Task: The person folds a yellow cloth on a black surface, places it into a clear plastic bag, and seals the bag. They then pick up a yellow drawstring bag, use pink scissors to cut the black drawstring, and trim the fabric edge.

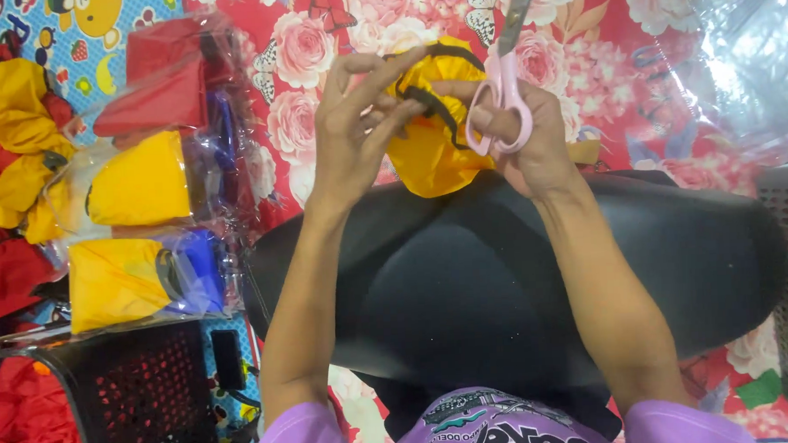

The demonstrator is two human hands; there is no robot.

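Both hands meet at twelve o'clock above the black lap cushion: the left hand pinches the black strap of a small yellow fabric pouch taut, while the right hand grips pink-handled scissors, blades raised clear.

Both bare forearms reach straight forward from short purple sleeves, running nearly parallel and drawing closer at the wrists. The left hand is raised with its fingers bent and the fingertips pinched together. The right hand is curled closed just beside it, knuckles up, fingertips almost meeting the left's.
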